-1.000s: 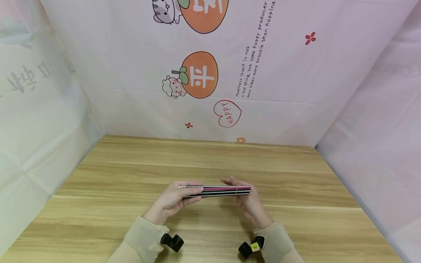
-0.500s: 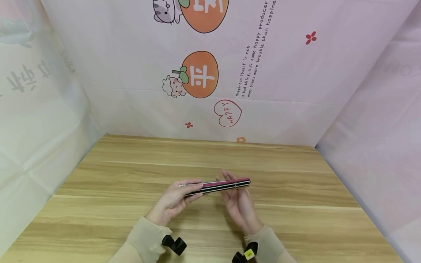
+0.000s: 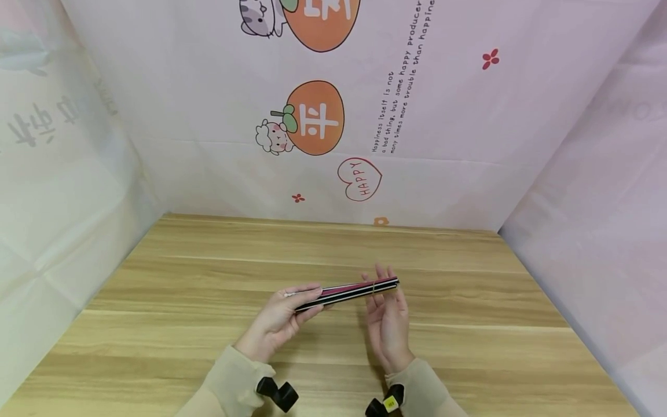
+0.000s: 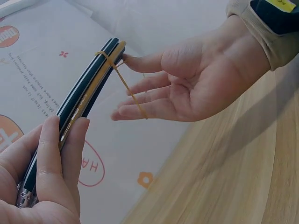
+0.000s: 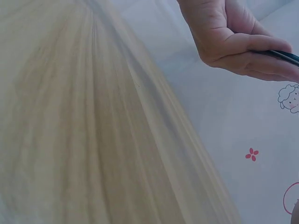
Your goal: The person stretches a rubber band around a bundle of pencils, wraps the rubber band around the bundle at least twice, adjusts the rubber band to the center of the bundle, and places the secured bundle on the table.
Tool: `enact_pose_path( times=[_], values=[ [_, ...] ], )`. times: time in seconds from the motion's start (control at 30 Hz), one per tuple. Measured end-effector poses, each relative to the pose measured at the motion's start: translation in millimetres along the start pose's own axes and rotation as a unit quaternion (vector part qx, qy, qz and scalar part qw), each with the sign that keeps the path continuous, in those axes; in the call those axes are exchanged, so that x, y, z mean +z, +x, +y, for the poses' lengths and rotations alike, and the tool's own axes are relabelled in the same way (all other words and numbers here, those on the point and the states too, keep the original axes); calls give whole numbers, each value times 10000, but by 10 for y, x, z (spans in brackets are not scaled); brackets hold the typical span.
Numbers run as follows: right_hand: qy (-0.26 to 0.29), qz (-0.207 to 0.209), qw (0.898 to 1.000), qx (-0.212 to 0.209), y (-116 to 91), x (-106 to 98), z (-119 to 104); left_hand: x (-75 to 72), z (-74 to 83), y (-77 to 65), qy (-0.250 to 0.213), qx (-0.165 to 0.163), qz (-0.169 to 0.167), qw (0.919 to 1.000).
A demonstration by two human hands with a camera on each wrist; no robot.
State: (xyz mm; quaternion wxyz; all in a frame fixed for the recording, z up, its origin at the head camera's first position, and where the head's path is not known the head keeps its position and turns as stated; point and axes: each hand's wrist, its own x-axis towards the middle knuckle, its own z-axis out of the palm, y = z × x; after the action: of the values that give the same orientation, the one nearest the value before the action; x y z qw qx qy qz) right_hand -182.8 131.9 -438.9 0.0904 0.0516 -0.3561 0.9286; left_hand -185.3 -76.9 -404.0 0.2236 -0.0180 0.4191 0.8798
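Observation:
A bundle of pencils (image 3: 346, 295), mostly dark with pink and pale ones, is held above the table by my left hand (image 3: 278, 318). Thumb and fingers grip its left end. In the left wrist view a gold pencil (image 4: 96, 79) shows among the dark ones. A thin yellow rubber band (image 4: 126, 86) circles the bundle near its far end and stretches out across the fingers of my right hand (image 4: 187, 79). Those fingers are extended, palm showing, with the thumb tip close to the pencil ends. The right wrist view shows the right hand's side and a bit of dark pencil (image 5: 280, 56).
The wood-grain table (image 3: 208, 255) lies below both hands. A white printed cloth (image 3: 443, 116) hangs behind it, with more pale cloth at either side. Each wrist carries a black camera, such as the left camera (image 3: 278, 394).
My right hand has turned palm up, its fingers spreading away beneath the bundle's right end. That end has tilted up and away, while my left hand keeps its grip.

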Motion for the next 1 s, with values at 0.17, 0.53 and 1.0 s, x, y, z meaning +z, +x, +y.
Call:
enact_pose_path(
  times=[0.17,0.53,1.0],
  values=[
    [-60,-338,9980,-536,2,9,-22,14,22,-20,-140,-62,29,9999],
    [-352,-1041,9770,-1826,75,-60,-122,25,91,-37,-266,-7,-68,9996],
    [-1570,-2475,9204,-2587,181,-106,-252,13,139,-67,-146,247,179,9994]
  ],
)
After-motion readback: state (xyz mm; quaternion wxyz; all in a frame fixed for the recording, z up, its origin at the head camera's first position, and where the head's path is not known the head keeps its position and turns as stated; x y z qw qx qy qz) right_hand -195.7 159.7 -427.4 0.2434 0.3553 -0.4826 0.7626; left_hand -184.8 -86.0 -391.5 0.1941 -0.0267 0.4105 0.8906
